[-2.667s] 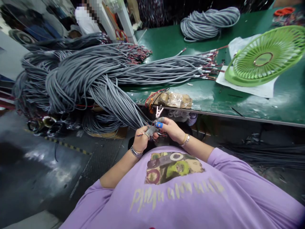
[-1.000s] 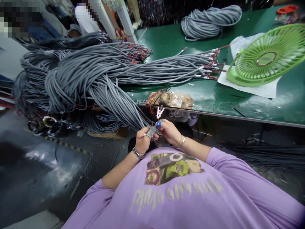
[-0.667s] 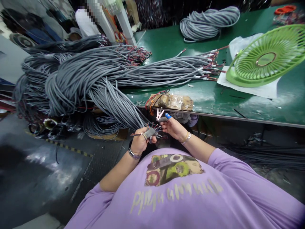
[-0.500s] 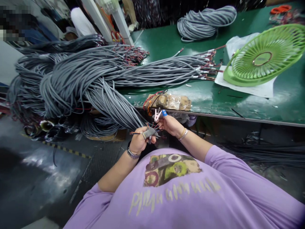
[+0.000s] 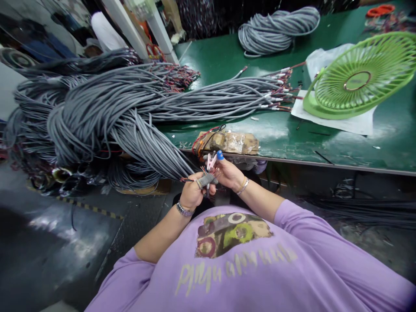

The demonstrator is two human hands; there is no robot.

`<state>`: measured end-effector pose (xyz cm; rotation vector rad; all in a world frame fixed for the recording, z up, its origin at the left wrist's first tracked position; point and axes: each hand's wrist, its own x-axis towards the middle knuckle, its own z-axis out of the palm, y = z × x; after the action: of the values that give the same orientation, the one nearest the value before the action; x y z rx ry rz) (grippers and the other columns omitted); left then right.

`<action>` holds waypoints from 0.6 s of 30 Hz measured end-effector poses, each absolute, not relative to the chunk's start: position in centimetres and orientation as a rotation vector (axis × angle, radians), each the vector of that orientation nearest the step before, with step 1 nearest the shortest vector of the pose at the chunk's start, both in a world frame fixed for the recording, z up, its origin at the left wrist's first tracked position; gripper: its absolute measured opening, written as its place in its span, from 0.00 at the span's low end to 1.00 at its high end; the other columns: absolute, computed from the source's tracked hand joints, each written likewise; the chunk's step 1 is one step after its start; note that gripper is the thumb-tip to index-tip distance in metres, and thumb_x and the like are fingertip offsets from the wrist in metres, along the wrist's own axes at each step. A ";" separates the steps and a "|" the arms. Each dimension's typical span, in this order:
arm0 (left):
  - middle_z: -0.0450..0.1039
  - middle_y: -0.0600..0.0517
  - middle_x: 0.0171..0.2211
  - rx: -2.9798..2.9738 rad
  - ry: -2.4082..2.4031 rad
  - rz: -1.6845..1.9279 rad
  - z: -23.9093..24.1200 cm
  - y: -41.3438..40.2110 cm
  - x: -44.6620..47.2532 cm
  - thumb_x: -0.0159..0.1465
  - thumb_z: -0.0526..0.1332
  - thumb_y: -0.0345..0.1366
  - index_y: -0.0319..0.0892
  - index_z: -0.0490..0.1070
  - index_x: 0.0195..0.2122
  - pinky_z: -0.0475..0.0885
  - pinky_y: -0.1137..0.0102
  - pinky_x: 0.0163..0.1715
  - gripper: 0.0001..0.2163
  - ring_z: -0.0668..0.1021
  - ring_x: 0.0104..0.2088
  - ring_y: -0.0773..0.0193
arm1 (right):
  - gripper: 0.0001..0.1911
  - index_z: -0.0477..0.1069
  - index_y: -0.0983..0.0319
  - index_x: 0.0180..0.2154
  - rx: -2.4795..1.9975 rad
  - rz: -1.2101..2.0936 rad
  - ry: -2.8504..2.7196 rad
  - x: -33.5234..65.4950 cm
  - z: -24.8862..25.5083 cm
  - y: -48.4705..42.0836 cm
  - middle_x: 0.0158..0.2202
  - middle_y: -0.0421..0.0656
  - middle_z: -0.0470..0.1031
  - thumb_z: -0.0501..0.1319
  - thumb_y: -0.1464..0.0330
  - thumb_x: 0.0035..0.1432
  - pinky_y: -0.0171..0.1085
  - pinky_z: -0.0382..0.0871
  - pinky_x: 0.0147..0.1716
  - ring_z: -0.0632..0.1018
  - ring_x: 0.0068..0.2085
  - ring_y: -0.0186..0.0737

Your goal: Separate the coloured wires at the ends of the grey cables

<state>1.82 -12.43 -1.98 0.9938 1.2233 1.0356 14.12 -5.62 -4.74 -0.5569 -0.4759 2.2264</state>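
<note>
My left hand point(image 5: 191, 193) is closed around a grey cable, its thumb wrapped in a grey cover point(image 5: 206, 180). Thin coloured wires point(image 5: 204, 170) fan out at the fingers. My right hand point(image 5: 230, 174), a blue cover on one fingertip, is closed on a small pink tool with two spread arms point(image 5: 211, 162); its exact kind is too small to make out. This tool is right beside the wire ends, and the two hands nearly touch. A thick bundle of grey cables point(image 5: 152, 143) runs down from the bench to my left hand.
On the green bench point(image 5: 286, 143) lie piled grey cables point(image 5: 208, 102), a cable coil point(image 5: 276, 30) and a taped cardboard block point(image 5: 235, 142). A green fan point(image 5: 357, 82) stands on white paper at the right. Orange-handled scissors point(image 5: 380, 10) lie far back.
My right hand has moved left and slightly down, bringing the pink tool from beside the wires up to them. My left hand keeps its hold. The whole view has shifted slightly.
</note>
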 end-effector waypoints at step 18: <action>0.71 0.51 0.15 0.921 1.230 1.089 -2.1 -12.8 1.6 0.54 0.65 0.45 0.38 0.71 0.22 0.53 0.75 0.14 0.14 0.71 0.14 0.70 | 0.21 0.72 0.63 0.29 -0.647 2.123 -0.306 13.4 -3.6 -5.8 0.21 0.37 0.70 0.67 0.50 0.52 0.32 0.63 0.22 0.67 0.22 0.30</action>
<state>1.57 -12.83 -2.08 0.9206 1.2297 1.0886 13.39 -5.82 -3.58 -0.6468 -0.3062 2.1235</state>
